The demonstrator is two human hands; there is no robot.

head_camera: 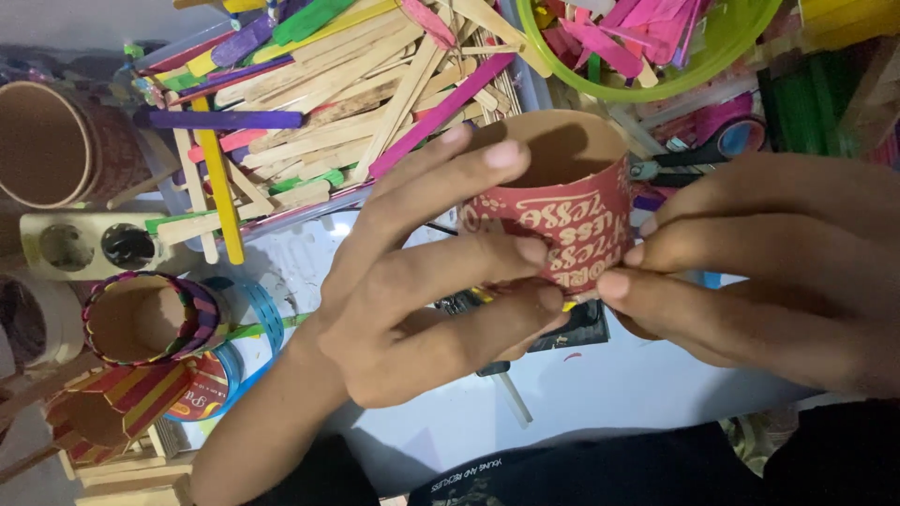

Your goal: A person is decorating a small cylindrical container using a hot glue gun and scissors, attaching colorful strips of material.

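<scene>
Red paper cup [553,201] empty, both hands gripping

Red printed cardboard cup [553,211]: matt paper, smooth.
Flat craft sticks [347,103]: bare and dyed wood, matt.
Lime-green round bowl [731,52]: glossy translucent plastic.
White bench [619,384]: smooth, faint sheen.

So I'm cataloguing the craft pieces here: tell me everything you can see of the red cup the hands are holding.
The red cup looks like paper or card, with a red outer wall bearing white decorative lettering and a plain brown inside. It is tipped on its side, its open mouth facing up and away, held above the white table. The left hand wraps its left wall, and the right hand pinches its lower right edge with its fingertips.
</scene>
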